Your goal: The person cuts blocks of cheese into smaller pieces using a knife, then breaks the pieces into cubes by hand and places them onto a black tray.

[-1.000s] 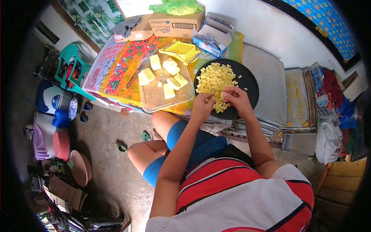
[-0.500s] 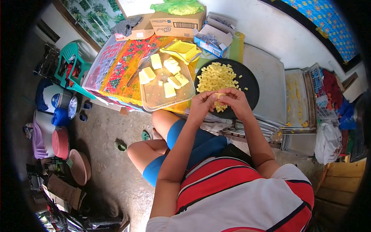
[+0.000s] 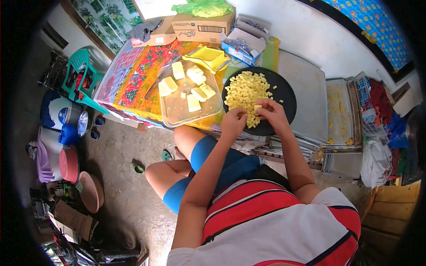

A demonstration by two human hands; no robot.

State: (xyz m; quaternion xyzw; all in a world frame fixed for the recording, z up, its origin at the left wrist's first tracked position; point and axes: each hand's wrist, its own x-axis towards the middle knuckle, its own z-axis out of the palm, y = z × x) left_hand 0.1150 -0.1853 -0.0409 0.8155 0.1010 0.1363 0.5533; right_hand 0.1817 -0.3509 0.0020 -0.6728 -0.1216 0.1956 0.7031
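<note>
A round black tray [image 3: 287, 99] carries a heap of small pale-yellow cubes [image 3: 246, 88]. Over its near edge, my right hand [image 3: 273, 116] pinches a yellow piece [image 3: 257, 107] between thumb and fingers. My left hand [image 3: 234, 123] is closed at the tray's near left side, its fingertips pressed together beside the cubes; what it may hold is hidden. Left of the black tray sits a clear plastic tray [image 3: 175, 116] with several larger yellow blocks [image 3: 194, 103] on it. Behind that lies a yellow slotted rack [image 3: 209, 56].
A knife [image 3: 151, 88] lies left of the clear tray on the patterned tablecloth [image 3: 133, 95]. Cardboard boxes [image 3: 202, 29] and a blue-and-white box [image 3: 242, 46] stand at the back. Stacked metal sheets [image 3: 306, 102] are on the right. A green chair [image 3: 80, 75] stands left.
My two hands, which met over one yellow piece, have come apart. The left has moved slightly lower left; the right keeps a yellow piece over the tray.
</note>
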